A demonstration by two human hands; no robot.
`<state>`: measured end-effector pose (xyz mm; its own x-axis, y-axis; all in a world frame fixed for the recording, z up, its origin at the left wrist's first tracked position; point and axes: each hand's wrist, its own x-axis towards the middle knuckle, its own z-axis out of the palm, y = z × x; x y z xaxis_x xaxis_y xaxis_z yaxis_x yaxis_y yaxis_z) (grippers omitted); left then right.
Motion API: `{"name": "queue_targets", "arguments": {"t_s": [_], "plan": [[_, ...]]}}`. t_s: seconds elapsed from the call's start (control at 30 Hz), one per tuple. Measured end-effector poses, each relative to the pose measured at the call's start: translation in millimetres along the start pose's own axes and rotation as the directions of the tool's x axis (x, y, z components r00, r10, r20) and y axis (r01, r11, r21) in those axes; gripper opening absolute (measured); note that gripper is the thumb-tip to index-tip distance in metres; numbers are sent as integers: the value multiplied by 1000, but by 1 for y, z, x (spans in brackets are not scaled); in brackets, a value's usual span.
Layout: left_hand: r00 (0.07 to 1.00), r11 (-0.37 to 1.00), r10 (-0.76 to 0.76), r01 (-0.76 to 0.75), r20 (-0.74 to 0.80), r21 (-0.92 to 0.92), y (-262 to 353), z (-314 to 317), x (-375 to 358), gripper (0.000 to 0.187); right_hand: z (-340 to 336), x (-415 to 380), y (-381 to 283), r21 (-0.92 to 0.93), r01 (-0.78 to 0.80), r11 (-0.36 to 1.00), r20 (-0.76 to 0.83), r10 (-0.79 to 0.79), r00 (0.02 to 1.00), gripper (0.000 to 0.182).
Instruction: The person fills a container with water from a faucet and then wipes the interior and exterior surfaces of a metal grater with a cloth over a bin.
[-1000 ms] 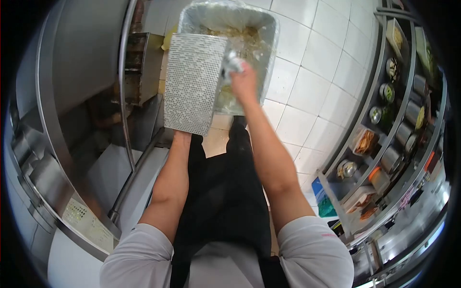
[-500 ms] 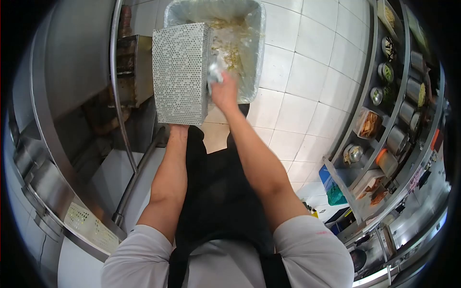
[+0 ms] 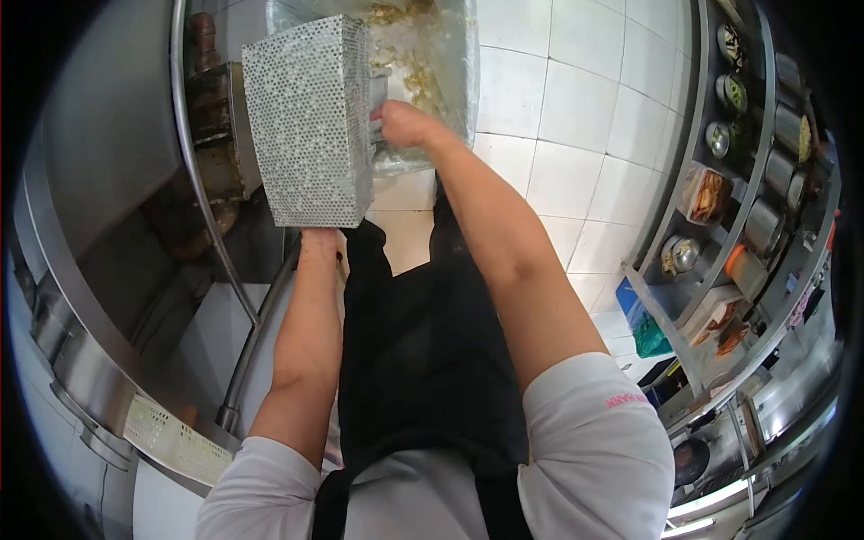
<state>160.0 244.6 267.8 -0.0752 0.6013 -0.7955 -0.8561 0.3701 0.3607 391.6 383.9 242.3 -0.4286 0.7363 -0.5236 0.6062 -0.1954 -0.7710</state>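
A perforated metal basket [image 3: 304, 126] is tipped on its side over a bin [image 3: 468, 90] lined with clear plastic. My left hand [image 3: 320, 238] holds the basket from its near end; only the wrist and heel of that hand show, the fingers being hidden behind the mesh. My right hand [image 3: 403, 124] is closed at the basket's open side, its fingertips on a flat grey metal piece [image 3: 379, 88]. I cannot tell whether that piece is a loose tool or part of the basket. Yellowish scraps [image 3: 418, 85] lie on the bin liner.
White floor tiles [image 3: 567, 135] run to the right of the bin. At the far right, a steel rack [image 3: 751, 171] carries bowls and containers of food. A metal rail [image 3: 193, 171] and a dirty metal box [image 3: 216, 135] stand close on the left.
The basket has shifted left and slightly toward the top of the view, and the bin sits farther up-left. My right hand has moved slightly up-left along the basket's open side.
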Motion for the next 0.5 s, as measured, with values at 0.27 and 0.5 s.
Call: {"name": "queue_targets", "arguments": {"t_s": [0.27, 0.5], "plan": [[996, 989, 84, -84, 10, 124, -1, -38, 23, 52, 10, 0, -19, -321, -106, 941, -119, 71, 990, 41], [978, 941, 150, -95, 149, -323, 0, 67, -32, 51, -34, -92, -36, 732, 28, 681, -440, 441, 782, 37]]}}
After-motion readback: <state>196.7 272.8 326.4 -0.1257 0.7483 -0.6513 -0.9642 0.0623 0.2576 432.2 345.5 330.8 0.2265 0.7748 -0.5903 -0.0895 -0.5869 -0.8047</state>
